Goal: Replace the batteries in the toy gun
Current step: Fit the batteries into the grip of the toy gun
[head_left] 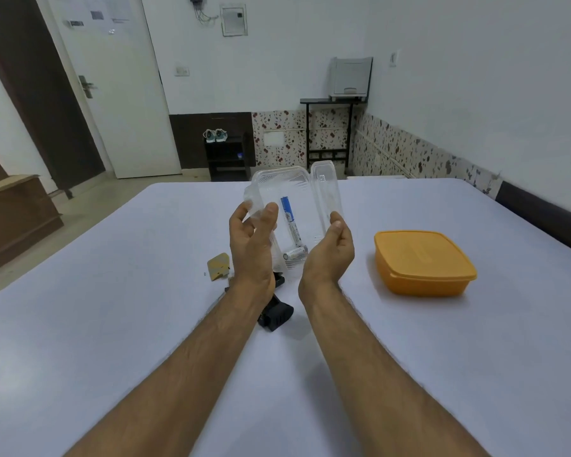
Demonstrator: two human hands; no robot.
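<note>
Batteries (289, 215) in clear box; black toy gun (275, 314) on table.

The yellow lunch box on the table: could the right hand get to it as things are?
Probably, but not yet. The right hand and left hand both hold the clear plastic container of batteries. The yellow lunch box sits unobstructed to its right.

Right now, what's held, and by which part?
Clear plastic box, lifted off the table: left hand grips its left edge, right hand its right edge by the open lid.
</note>
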